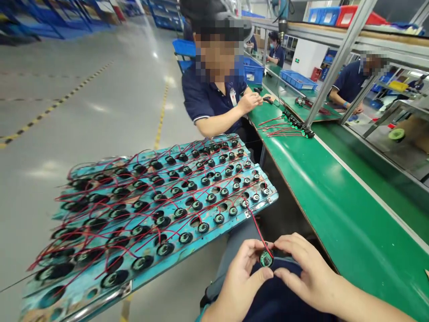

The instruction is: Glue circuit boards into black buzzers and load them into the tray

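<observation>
Low in the head view, a small round circuit board [266, 258] with red wires is held over my lap. My left hand [243, 279] closes on its left side between thumb and fingers. From the other side, the thumb and forefinger of my right hand [306, 270] pinch its right edge. Its wires run up towards the near edge of a blue tray [187, 252], which lies to the left. Rows of similar round black parts [186, 238] with green boards sit in the tray's holes, their red wires crossing over one another.
A green workbench [338, 197] stretches along the right, with wired parts [298, 124] lined up on it. Across the tray a co-worker [214, 98] handles a small dark piece. A metal post [338, 67] rises from the bench, and blue bins [253, 71] stand farther back.
</observation>
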A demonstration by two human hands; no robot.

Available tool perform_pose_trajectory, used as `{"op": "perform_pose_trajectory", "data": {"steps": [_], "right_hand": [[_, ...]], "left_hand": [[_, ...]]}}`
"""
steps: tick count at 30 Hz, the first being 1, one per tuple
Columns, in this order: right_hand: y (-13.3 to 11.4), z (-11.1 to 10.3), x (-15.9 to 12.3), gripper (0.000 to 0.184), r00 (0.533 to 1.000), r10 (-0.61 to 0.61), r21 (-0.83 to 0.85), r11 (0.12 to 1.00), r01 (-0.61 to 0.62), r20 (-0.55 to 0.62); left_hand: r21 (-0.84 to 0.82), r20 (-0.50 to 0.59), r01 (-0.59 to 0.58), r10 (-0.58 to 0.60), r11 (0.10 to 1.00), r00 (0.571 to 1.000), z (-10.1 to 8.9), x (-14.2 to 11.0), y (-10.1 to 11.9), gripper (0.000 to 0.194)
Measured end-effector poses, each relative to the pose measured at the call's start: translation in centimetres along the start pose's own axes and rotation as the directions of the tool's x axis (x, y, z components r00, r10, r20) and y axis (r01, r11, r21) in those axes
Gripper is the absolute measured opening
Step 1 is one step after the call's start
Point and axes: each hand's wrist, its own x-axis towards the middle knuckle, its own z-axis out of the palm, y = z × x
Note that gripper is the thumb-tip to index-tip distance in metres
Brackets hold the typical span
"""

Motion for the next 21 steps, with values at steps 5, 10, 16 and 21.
{"op": "perform_pose_trajectory", "data": {"steps": [5, 10, 16, 21], "right_hand": [[-0.8, 1.7, 1.8, 0.048, 0.996, -0.034, -0.021, 0.999, 0.036, 0.083], [-1.1, 4.4, 3.8, 0.042, 0.993, -0.081, 0.043, 0.996, 0.078, 0.088], [-1.3, 7.4, 5.7, 0.037, 0.981, -0.156, 0.087, 0.985, 0.146, 0.113], [0.3, 8.3, 5.9, 0.034, 0.979, -0.178, 0.019, 0.984, 0.177, 0.101]], "left_hand": [[0.051, -0.057, -0.083, 0.086, 0.995, 0.995, -2.4, -0.6, 0.4, 0.034], [0.182, -0.183, -0.181, 0.214, 0.967, 0.959, -3.9, -1.7, 0.2, 0.031], [0.289, -0.332, -0.160, 0.256, 0.944, 0.908, -5.8, -3.9, 0.9, 0.027], [0.386, -0.636, -0.139, 0.372, 0.912, 0.676, -10.7, -8.0, 1.4, 0.031]]}}
